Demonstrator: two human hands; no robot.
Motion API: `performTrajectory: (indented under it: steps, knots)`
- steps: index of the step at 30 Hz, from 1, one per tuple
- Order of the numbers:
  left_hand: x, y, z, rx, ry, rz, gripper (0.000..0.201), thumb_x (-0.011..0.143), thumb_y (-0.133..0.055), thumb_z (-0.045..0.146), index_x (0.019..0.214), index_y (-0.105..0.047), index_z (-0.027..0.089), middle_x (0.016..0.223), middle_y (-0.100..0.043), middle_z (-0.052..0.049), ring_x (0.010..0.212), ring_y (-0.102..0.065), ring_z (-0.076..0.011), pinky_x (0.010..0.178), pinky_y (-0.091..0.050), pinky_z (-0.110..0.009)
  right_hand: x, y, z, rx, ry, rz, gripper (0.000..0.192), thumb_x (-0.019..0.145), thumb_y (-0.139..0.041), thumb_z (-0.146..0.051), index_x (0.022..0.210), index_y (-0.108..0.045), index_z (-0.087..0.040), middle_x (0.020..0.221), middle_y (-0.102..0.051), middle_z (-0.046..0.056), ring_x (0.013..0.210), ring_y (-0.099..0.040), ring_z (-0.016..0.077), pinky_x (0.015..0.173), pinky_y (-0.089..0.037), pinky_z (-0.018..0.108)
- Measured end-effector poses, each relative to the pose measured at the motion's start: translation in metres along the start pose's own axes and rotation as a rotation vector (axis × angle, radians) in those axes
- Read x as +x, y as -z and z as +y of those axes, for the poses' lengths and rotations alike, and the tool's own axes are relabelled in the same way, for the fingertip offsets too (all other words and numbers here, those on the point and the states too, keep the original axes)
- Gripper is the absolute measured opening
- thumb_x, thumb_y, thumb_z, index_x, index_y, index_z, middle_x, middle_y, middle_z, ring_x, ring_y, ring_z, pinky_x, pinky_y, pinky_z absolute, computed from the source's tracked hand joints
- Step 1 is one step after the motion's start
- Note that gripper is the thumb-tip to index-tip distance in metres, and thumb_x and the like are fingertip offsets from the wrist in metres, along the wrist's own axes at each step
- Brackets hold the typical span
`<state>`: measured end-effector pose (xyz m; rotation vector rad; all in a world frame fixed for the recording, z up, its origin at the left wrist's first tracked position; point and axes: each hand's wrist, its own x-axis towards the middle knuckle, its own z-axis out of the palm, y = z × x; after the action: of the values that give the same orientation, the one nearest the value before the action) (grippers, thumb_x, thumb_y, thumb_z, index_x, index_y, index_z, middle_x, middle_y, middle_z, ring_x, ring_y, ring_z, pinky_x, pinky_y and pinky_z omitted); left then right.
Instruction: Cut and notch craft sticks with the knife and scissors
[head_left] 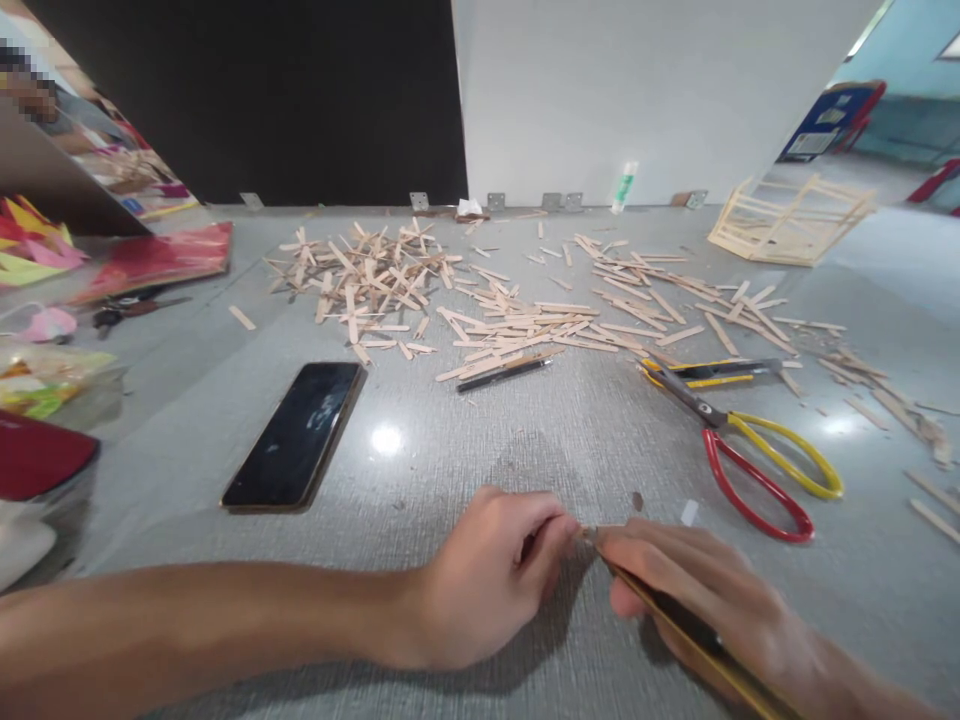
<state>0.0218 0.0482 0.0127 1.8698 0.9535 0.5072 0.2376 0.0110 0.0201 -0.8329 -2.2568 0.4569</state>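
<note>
Toward the table's (420, 440) near edge, our right hand (739, 595) holds a slim knife (697, 635), fingers curled closed along its handle. Our left hand (480, 575) has thumb and forefinger pinched together on a small pale piece (583, 533), mostly hidden; it pokes out at their tips, just beside the knife's tip, between our 2 hands. We see loose sticks (525, 325) toward the far edge and scissors (720, 415) nearer the right edge
</note>
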Motion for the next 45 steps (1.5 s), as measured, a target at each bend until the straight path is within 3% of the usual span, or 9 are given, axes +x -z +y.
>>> performTrajectory:
  steps: [9, 13, 22, 24, 30, 33, 37, 40, 45]
  knots:
    - [0.003, 0.002, 0.001, -0.012, -0.013, -0.007, 0.038, 0.106, -0.044, 0.022, 0.069, -0.054, 0.018, 0.053, -0.051, 0.007, 0.049, -0.045, -0.0082, 0.054, -0.033, -0.022, -0.034, -0.009, 0.012, -0.053, -0.126, 0.074, 0.022, 0.111, -0.046, -0.024, 0.128, -0.06, -0.022, 0.091, -0.078, 0.002, 0.084, -0.076, 0.0168, 0.077, -0.061, 0.025]
    - [0.003, 0.002, 0.0, -0.01, -0.034, -0.013, 0.038, 0.105, -0.044, 0.022, 0.068, -0.054, 0.018, 0.052, -0.049, 0.007, 0.047, -0.043, -0.0077, 0.053, -0.031, -0.023, -0.032, -0.016, 0.006, -0.17, -0.229, 0.217, 0.017, 0.11, -0.05, -0.029, 0.117, -0.065, -0.028, 0.086, -0.079, -0.002, 0.068, -0.076, 0.0146, 0.065, -0.061, 0.021]
    - [0.003, 0.002, -0.003, -0.027, -0.079, -0.032, 0.039, 0.107, -0.043, 0.019, 0.069, -0.053, 0.018, 0.054, -0.05, 0.008, 0.048, -0.045, -0.0067, 0.055, -0.034, -0.021, -0.015, -0.015, -0.001, -0.211, -0.307, 0.189, 0.026, 0.112, -0.043, -0.042, 0.104, -0.063, -0.027, 0.065, -0.074, -0.006, 0.051, -0.073, 0.0135, 0.049, -0.06, 0.019]
    - [0.003, 0.002, -0.003, -0.032, -0.083, -0.033, 0.039, 0.107, -0.043, 0.02, 0.069, -0.052, 0.018, 0.054, -0.05, 0.008, 0.048, -0.046, -0.0067, 0.056, -0.035, -0.02, -0.01, -0.013, -0.004, -0.243, -0.271, 0.195, 0.023, 0.112, -0.044, -0.037, 0.105, -0.062, -0.025, 0.065, -0.074, -0.005, 0.05, -0.072, 0.0136, 0.05, -0.061, 0.019]
    - [0.003, 0.001, -0.002, -0.026, -0.075, 0.001, 0.038, 0.106, -0.043, 0.019, 0.068, -0.049, 0.019, 0.055, -0.048, 0.008, 0.049, -0.044, -0.0078, 0.056, -0.033, -0.022, -0.002, -0.004, -0.007, -0.313, 0.11, 0.147, 0.024, 0.111, -0.037, -0.016, 0.116, -0.06, -0.017, 0.08, -0.079, 0.003, 0.071, -0.079, 0.0158, 0.073, -0.065, 0.02]
    - [0.003, 0.001, -0.001, -0.023, -0.071, 0.0, 0.038, 0.106, -0.043, 0.019, 0.069, -0.05, 0.019, 0.054, -0.049, 0.008, 0.049, -0.045, -0.008, 0.056, -0.033, -0.022, -0.013, -0.01, -0.002, -0.285, -0.018, 0.201, 0.019, 0.111, -0.046, -0.023, 0.117, -0.063, -0.019, 0.088, -0.081, 0.003, 0.074, -0.08, 0.0158, 0.074, -0.064, 0.02]
    - [0.003, 0.002, -0.001, -0.018, -0.076, -0.015, 0.038, 0.106, -0.043, 0.018, 0.068, -0.05, 0.019, 0.053, -0.05, 0.008, 0.047, -0.046, -0.0079, 0.055, -0.033, -0.022, -0.017, -0.019, -0.002, -0.27, -0.232, 0.279, 0.019, 0.111, -0.049, -0.034, 0.108, -0.066, -0.025, 0.077, -0.08, -0.003, 0.057, -0.076, 0.0132, 0.059, -0.062, 0.019]
    - [0.004, 0.002, -0.002, -0.016, -0.074, -0.02, 0.037, 0.105, -0.044, 0.018, 0.068, -0.049, 0.019, 0.053, -0.05, 0.007, 0.047, -0.046, -0.0078, 0.054, -0.032, -0.022, -0.01, -0.018, -0.006, -0.237, -0.272, 0.267, 0.025, 0.112, -0.046, -0.039, 0.103, -0.066, -0.026, 0.067, -0.077, -0.006, 0.049, -0.073, 0.012, 0.05, -0.058, 0.018]
    - [0.003, 0.001, -0.001, -0.008, -0.068, -0.016, 0.036, 0.105, -0.045, 0.019, 0.069, -0.051, 0.019, 0.054, -0.051, 0.007, 0.047, -0.047, -0.0079, 0.053, -0.032, -0.022, -0.012, -0.017, -0.006, -0.205, -0.254, 0.233, 0.02, 0.112, -0.047, -0.035, 0.108, -0.064, -0.026, 0.075, -0.079, -0.003, 0.056, -0.076, 0.0142, 0.053, -0.058, 0.021]
